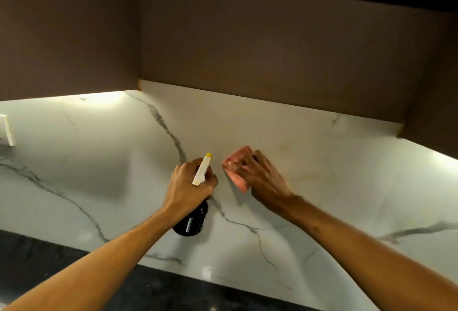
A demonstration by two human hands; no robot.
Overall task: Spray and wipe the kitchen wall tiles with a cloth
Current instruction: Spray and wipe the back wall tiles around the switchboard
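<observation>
Marble wall tiles [99,162], pressed cloth [236,174]

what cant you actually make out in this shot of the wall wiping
- Head view: the spray bottle neck and trigger are covered by the left hand.
- Most of the pink cloth lies under the right hand.
- The white fitting on the wall tiles is cut by the left edge.
</observation>
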